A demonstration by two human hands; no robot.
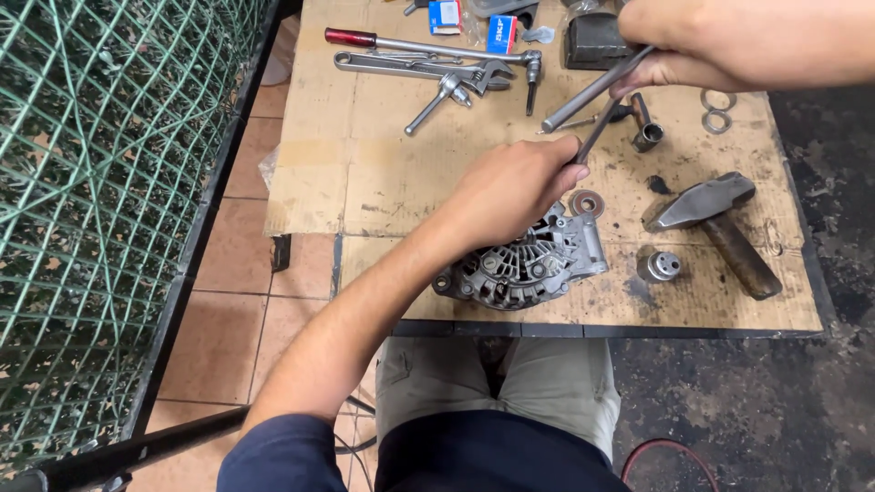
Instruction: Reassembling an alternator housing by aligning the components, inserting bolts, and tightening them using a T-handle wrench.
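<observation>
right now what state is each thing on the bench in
alternator: lying on the cardboard, left hand resting on top
thin rod: gripped by the left hand, slanted up from the alternator
metal bar: held by the right hand, tilted
hammer: lying flat, untouched
ratchet: lying flat
adjustable wrench: lying flat, jaw partly open
washers: loose, lying flat

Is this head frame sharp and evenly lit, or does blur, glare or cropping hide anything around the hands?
Head view: soft, even light with no harsh glare; the alternator and hammer read sharply. The right hand is cut off by the top edge and slightly soft, as is the rod it holds. The left hand covers the alternator's top. Wide-angle lens bends the green mesh.
</observation>
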